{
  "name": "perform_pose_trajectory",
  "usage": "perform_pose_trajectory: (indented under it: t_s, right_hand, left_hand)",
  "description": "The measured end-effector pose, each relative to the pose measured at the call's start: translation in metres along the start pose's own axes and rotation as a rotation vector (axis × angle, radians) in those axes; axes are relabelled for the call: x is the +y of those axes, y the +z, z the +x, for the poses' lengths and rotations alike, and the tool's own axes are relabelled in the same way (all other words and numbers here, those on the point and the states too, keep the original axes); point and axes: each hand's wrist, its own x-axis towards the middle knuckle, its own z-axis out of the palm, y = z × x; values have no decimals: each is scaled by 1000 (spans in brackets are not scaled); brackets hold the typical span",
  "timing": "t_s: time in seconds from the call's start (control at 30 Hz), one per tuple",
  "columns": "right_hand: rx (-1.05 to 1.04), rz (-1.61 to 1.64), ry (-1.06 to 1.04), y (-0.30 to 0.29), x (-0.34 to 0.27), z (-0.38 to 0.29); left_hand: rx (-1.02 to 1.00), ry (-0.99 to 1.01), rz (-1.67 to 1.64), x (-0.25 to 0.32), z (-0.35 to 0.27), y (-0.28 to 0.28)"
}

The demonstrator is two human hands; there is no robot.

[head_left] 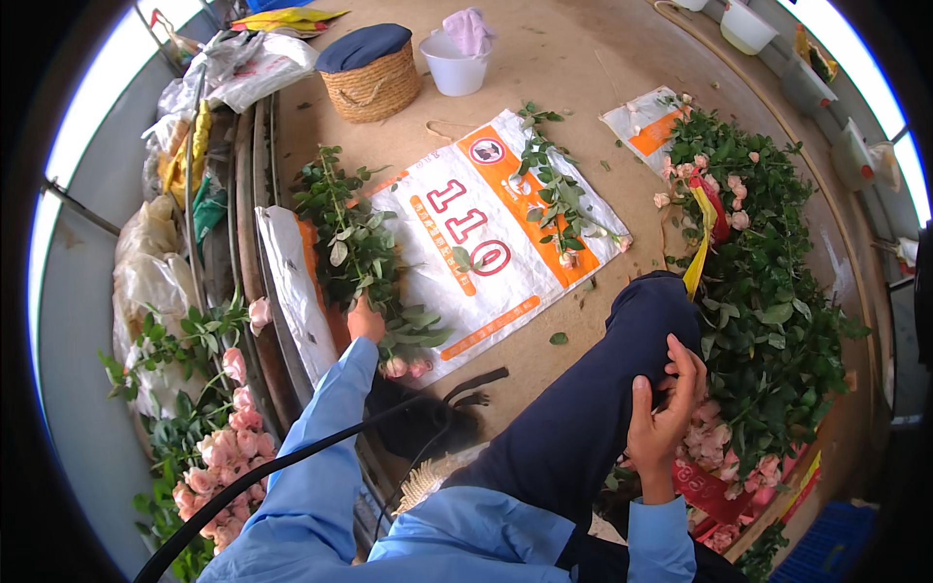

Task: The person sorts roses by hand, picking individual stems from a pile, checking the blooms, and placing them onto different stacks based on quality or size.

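My left hand (367, 321) reaches down into a small bunch of pink roses (350, 248) at the left side of a flat white-and-orange woven sack (430, 291). Leaves hide its fingers, so I cannot tell whether they grip the stems. The bunch's flower heads point towards me. My right hand (667, 415) is raised beside my dark-trousered knee, palm turned up and fingers apart, with nothing in it. A few cut rose stems (550, 189) lie on the sack's far right part.
A large heap of leafy roses (765, 291) lies on my right. More pink roses (226, 459) stand at left, beside metal rails (255, 175). Farther off are a woven basket (372, 87) with a dark cushion and a white bucket (453, 71) with a cloth. A black cable (291, 459) crosses my left arm.
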Motion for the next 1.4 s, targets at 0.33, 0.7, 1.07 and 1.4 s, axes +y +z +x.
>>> perform_pose_trajectory:
  t_s: [0.33,0.7,1.07,1.4]
  right_hand:
    - [-90,83,2,-22,-5,7]
    - [-3,80,298,-183,83,-24]
    - [242,-23,540,-318,206,-59]
    - [64,-664,639,-208,224,20]
  left_hand:
    - [-262,69,255,-25,39,-3]
    - [-375,528,-488,178,-97,-110]
    - [-456,1143,-631,377,-243,-103]
    - [-269,1717,-234,441,-320,-99]
